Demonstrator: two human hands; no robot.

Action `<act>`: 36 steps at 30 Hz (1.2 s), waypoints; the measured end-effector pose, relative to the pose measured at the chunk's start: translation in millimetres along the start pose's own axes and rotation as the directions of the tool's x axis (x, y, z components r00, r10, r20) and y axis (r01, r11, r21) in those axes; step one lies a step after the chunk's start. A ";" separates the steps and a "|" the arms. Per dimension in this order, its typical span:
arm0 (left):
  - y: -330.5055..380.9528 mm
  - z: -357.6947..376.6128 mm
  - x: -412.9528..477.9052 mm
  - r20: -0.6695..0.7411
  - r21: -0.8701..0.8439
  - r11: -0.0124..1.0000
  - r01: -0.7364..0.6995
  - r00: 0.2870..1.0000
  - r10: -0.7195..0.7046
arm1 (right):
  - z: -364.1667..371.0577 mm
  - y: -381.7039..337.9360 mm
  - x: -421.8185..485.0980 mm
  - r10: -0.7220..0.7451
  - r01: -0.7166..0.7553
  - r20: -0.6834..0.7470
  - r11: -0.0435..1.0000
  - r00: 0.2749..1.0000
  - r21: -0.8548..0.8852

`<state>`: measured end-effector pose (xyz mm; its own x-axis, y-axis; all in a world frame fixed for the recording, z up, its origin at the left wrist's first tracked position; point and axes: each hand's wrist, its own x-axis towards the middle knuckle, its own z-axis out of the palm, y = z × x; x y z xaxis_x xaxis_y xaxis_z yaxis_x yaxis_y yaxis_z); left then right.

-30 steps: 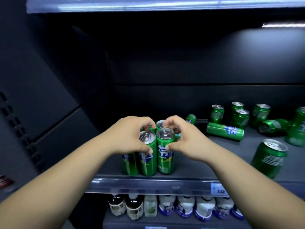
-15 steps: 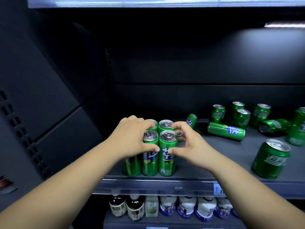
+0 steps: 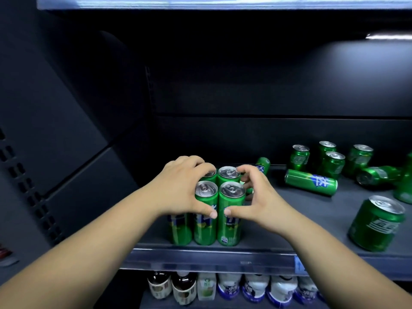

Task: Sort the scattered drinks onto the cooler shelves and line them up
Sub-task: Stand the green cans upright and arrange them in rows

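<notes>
Squaring a block of tall slim green aluminium cans (image 3: 229, 230) at the front left of the dark grey cooler shelf (image 3: 301, 221), clasped between left hand (image 3: 180, 188) and right hand (image 3: 260, 204), fingers curled round the rear cans, thumbs on the front pair.

Best done by squeezing evenly from both sides, keeping bases flat and the front pair flush with the shelf lip, then easing off gently. Hard to count the block: leftmost can half hidden under the left wrist, right fingertips lost behind the rear can. Further right, a lying green can (image 3: 311, 182) and a short green can (image 3: 376, 221) not yet lined up; lower-shelf bottles (image 3: 254, 286) cut off below.
</notes>
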<state>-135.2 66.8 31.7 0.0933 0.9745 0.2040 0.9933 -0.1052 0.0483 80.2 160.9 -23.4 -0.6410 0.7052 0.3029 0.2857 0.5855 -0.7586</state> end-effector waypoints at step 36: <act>1.5 2.8 19.5 0.053 -0.034 0.999 0.008 0.999 -0.006 | -8.1 11.0 -4.0 0.101 -0.104 0.176 0.995 0.979 0.010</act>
<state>-131.7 86.2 33.0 0.0907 0.9843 0.1517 0.9911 -0.1042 0.0831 91.7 167.8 -28.3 -0.7243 0.6791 0.1188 0.3434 0.5048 -0.7920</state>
